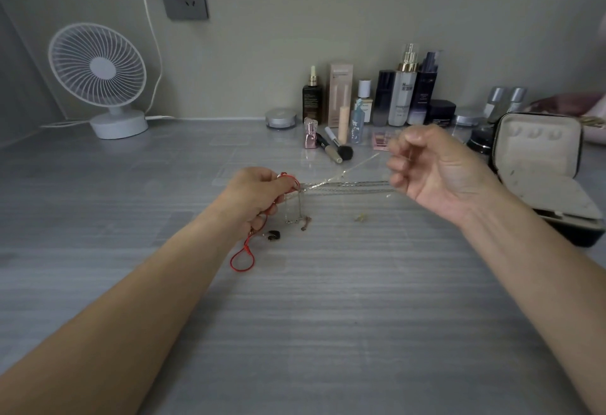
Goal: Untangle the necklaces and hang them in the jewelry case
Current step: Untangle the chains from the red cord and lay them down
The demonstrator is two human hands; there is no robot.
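1. Starting nearest us, we see the red cord [242,260] trailing its loop on the grey tabletop [328,332], slack because only its upper part is gripped.
2. Our left hand [259,191] curls its fingers round the red cord and the knot where the necklaces meet, anchoring the tangle. A dark pendant [273,235] lies just below it, beside a short chain loop [293,209].
3. The silver chains [344,185] run taut rightward from that knot, drawn out so we can read the crossings.
4. Our right hand [436,168] has its fingers curled in. The chains' far ends seem pinched there, though blur hides the exact hold.
5. The jewelry case [541,158] stands open beside the right wrist with its lid hooks [533,134] bare, so we judge nothing is hung yet.
6. Cosmetic bottles [406,93] and a desk fan [98,70] stand along the wall.
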